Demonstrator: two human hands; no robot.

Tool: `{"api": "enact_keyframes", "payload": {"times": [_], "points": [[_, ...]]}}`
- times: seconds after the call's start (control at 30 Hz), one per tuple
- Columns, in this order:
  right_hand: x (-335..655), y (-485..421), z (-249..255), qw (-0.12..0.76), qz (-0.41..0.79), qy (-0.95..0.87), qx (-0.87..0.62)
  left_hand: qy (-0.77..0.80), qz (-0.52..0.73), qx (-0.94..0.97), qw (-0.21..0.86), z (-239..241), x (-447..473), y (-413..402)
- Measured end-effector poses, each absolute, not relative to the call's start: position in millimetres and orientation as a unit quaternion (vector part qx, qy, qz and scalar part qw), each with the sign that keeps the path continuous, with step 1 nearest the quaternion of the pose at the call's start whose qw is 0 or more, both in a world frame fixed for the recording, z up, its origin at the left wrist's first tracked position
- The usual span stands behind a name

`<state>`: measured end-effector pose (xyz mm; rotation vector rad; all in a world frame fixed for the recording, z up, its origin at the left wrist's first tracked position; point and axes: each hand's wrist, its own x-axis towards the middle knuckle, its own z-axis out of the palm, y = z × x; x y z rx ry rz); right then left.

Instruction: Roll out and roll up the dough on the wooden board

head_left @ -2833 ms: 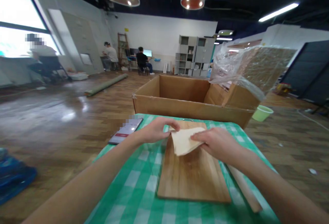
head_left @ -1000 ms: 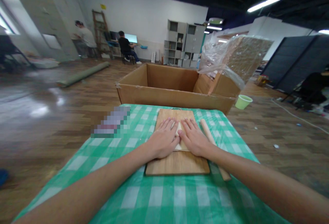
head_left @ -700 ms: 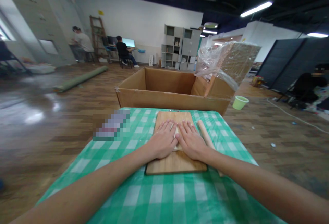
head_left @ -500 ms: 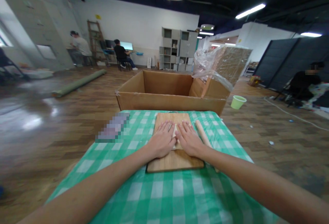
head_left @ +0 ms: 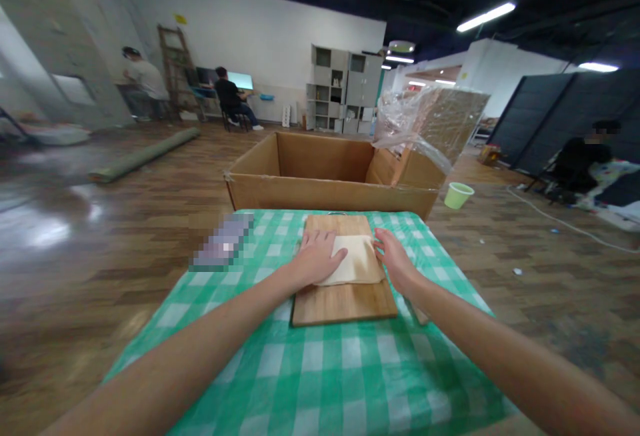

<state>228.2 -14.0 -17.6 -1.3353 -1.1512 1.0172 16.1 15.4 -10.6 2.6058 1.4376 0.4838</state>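
Note:
A flat pale sheet of dough [head_left: 356, 263] lies across a wooden cutting board [head_left: 345, 306]. My left hand [head_left: 319, 255] rests flat on the dough's left part, its fingers spread and its thumb stretched out to the right. At the dough's right edge is my right hand [head_left: 397, 259], side-on, with fingers slightly curved and apart; whether they touch the edge I cannot tell. Under my right wrist the near end of a wooden rolling pin [head_left: 420, 313] shows, and the rest of it is hidden.
A green-and-white checked cloth [head_left: 310, 369] covers the table. A blurred-out flat item [head_left: 223, 243] lies at its left edge. Beyond the table stands a large open cardboard box [head_left: 325, 193], with a light green bucket [head_left: 458, 195] to its right. Several people sit farther off.
Both hands lay side by side on the dough. My right hand has moved right to the dough's edge, uncovering the sheet, while my left hand stays flat on the left part.

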Motion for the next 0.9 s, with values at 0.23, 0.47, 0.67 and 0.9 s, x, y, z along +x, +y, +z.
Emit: {"api": "enact_keyframes", "payload": {"times": [0.23,0.47,0.67,0.9], "points": [[250.3,-21.9,2.4,0.503,0.483,-0.430,-0.574,0.411,0.078,0.893,0.168,29.3,61.3,77.6],[231.1,-17.0,1.3,0.467,0.322,-0.596,-0.568,0.378,0.217,0.873,0.218,49.3,34.3,72.8],[212.4,-7.4,51.7,0.309,-0.009,-0.766,-0.564,0.358,0.411,0.758,0.360,63.3,14.4,34.5],[201.1,7.3,72.8,0.225,-0.133,-0.827,-0.498,0.371,0.468,0.777,0.200,50.0,12.0,32.2]]}}
